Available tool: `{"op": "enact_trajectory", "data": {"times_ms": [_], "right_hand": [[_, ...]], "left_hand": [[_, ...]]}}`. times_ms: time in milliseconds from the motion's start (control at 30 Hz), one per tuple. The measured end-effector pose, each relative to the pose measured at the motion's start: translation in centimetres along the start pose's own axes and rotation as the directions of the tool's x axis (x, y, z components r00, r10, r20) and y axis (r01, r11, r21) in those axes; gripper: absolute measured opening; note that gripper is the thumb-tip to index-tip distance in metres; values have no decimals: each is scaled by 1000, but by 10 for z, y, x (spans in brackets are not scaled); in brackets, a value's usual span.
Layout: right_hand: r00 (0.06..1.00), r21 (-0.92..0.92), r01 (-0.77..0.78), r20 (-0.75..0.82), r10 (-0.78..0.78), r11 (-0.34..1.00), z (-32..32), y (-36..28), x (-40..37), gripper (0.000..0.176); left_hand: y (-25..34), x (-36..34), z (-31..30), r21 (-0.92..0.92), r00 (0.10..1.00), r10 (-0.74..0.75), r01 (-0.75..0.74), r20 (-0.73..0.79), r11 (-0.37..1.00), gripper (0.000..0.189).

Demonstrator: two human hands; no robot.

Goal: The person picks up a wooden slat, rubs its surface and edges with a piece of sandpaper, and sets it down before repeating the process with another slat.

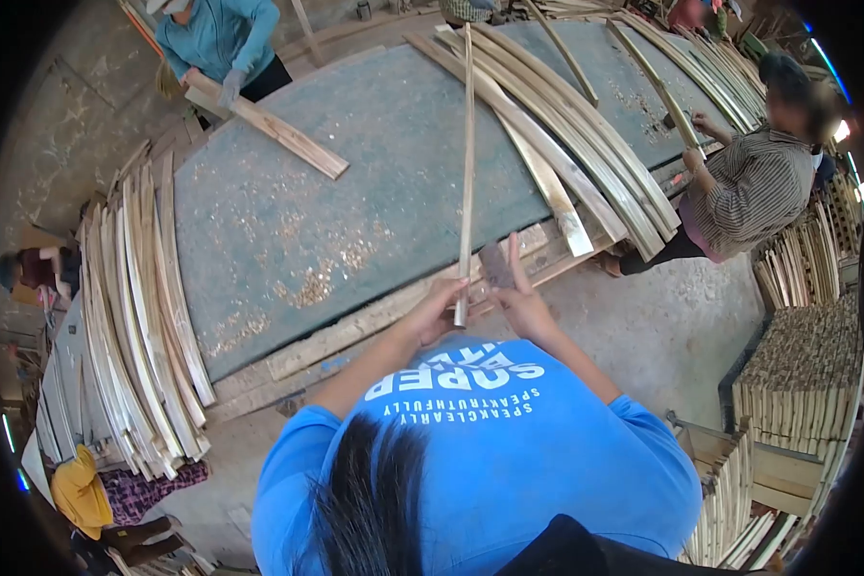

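A wooden strip [468, 163] extends lengthwise forward over the worktop [374, 202]; left hand [434, 311] grips its near end, right hand [527, 307] holds a dark block [496, 266] beside it.

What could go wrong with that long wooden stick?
Maybe two things. The left hand holds the long wooden strip near one end only, so the far end might swing and bump the pile of strips on the right. Also, the right hand holds a dark block close to the left hand, so a slip could perhaps scrape those fingers.
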State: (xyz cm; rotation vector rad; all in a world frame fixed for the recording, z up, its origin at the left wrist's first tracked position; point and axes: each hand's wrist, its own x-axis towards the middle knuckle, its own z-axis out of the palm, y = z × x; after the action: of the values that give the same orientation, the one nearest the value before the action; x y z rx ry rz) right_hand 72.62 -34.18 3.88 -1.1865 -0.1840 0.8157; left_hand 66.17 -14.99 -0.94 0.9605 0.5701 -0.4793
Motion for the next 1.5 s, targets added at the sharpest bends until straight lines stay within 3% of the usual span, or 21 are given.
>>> {"op": "enact_trajectory", "data": {"times_ms": [100,200,267,300,333,367,433,567,633,667,733,800,833,867,933,1067,1233,1367,1433,1467,1500], "right_hand": [[949,-342,229,-131,-287,911,-7,-17,-5,106],[928,-531,316,1,-373,786,-20,-10,8,104],[922,-645,331,66,-381,688,-4,-10,17,99],[921,-883,328,220,-321,337,10,-9,22,92],[919,-941,327,338,-204,-85,24,-7,26,85],[915,-935,344,355,-191,-88,38,-6,27,85],[606,-592,779,795,5,-205,61,-3,28,66],[648,-631,755,759,60,-177,41,-12,111,55],[744,-787,548,613,-266,-282,40,-24,136,50],[736,-776,560,626,-256,-290,46,-10,129,50],[620,-629,774,776,-112,-75,87,10,84,48],[534,-534,845,845,21,33,110,-5,63,46],[433,-449,879,892,127,160,116,-7,55,44],[431,-449,878,892,134,165,109,-15,73,44],[816,-755,577,520,-252,311,94,-40,127,40],[697,-694,716,706,-127,75,119,-40,112,38],[842,-769,448,535,74,457,153,-60,88,44],[837,-759,544,522,-166,357,145,-56,103,44],[367,-366,928,930,9,74,178,-55,36,44],[367,-367,927,930,9,75,181,-61,53,44],[641,-641,760,766,40,108,182,-70,80,43]], "left_hand": [[-3,-7,-2,-11,999,2,-2,-33,1000,52],[-14,-7,-28,-320,987,-67,112,149,941,56],[-7,-35,-28,-274,989,91,-56,116,960,67],[-5,-47,-29,-216,992,103,-85,73,973,89],[-2,-59,-29,-231,992,110,-93,60,969,89],[2,-72,-29,-270,990,120,-95,78,958,97],[-5,-82,-44,-298,987,125,-91,100,950,114],[-1,-118,-51,-78,972,231,-227,40,971,119],[3,-132,-50,-105,961,275,-272,8,956,117],[5,-135,-52,-116,948,318,-318,-18,941,117],[5,-142,-64,-210,936,349,-333,39,919,115],[10,-155,-64,-390,946,323,-310,-34,867,114],[8,-157,-68,-360,937,348,-323,4,875,117],[7,-160,-71,-367,938,347,-322,0,872,117],[13,-166,-76,-348,904,423,-379,57,858,120],[27,-176,-83,-393,880,463,-391,104,832,122],[42,-203,-86,-318,907,421,-393,23,863,128],[51,-207,-92,-259,893,448,-424,40,868,139],[56,-223,-96,-208,895,446,-430,33,879,140],[56,-230,-100,-162,903,429,-421,20,893,140],[55,-231,-108,-149,902,431,-423,21,894,140]]}}
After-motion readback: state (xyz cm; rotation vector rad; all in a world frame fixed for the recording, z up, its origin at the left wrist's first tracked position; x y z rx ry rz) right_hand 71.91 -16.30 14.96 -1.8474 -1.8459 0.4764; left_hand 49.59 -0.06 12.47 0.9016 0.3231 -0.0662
